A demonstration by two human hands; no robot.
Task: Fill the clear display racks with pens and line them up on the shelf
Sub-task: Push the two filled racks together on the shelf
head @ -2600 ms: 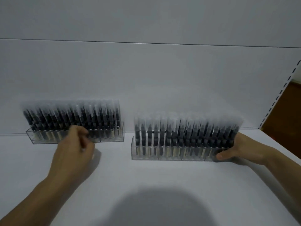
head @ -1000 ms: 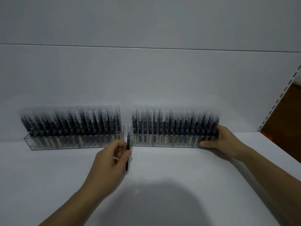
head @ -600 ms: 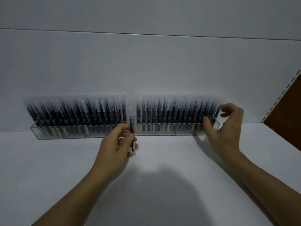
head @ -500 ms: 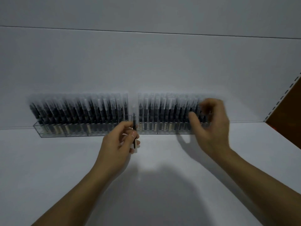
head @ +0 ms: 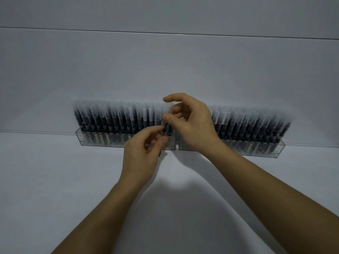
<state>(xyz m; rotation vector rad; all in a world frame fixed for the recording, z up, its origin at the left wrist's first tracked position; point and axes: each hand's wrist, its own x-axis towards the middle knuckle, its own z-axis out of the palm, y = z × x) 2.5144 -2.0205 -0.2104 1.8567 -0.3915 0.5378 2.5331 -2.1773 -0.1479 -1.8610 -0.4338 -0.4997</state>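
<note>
Crossing over from the right rack (head: pixel 266 151), the right hand (head: pixel 192 125) is now pinching the loose pen (head: pixel 166 128) near its clear cap, thumb pressing, forefinger arching above. The left hand (head: pixel 143 154) is pinching its lower part with curled fingers. The pen is standing upright before the left rack (head: pixel 95 142)'s right end, both filled racks sitting nearly touching along the shelf (head: pixel 55 189)'s back.

Pale grey back panel (head: pixel 165 70) with one horizontal seam (head: pixel 165 33), dim even light.

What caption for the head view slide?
One pen pinched by left hand and right hand at the left rack's right end.
</note>
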